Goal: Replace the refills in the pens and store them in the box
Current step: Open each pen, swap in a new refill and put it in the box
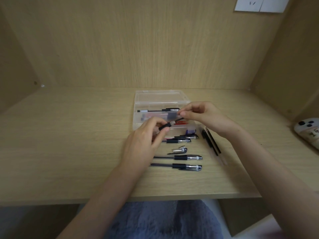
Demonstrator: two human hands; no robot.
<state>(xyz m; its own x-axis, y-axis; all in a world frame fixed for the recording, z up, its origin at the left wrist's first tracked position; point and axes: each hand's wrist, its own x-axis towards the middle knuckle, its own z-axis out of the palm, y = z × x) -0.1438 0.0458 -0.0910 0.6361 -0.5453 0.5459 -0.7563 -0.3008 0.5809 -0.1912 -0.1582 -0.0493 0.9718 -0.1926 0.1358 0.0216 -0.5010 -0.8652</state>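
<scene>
Wood-grain desk (69, 152) set in an alcove of the same pale laminate. A back panel (146, 49) rises vertically from the far edge of the desk; a left side panel (12, 69) and a right side panel (296, 66) close the recess. A white wall socket plate (260, 4) is mounted at the upper right of the back panel. Lighting is even and diffuse, with soft shadows. Beneath the front edge of the desk, the space on the left lies in darker shadow.

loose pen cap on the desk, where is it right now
In the head view the loose cap lies on the desk just right of the left hand, between the pens near the box and the two capped pens closest to the person.
</scene>
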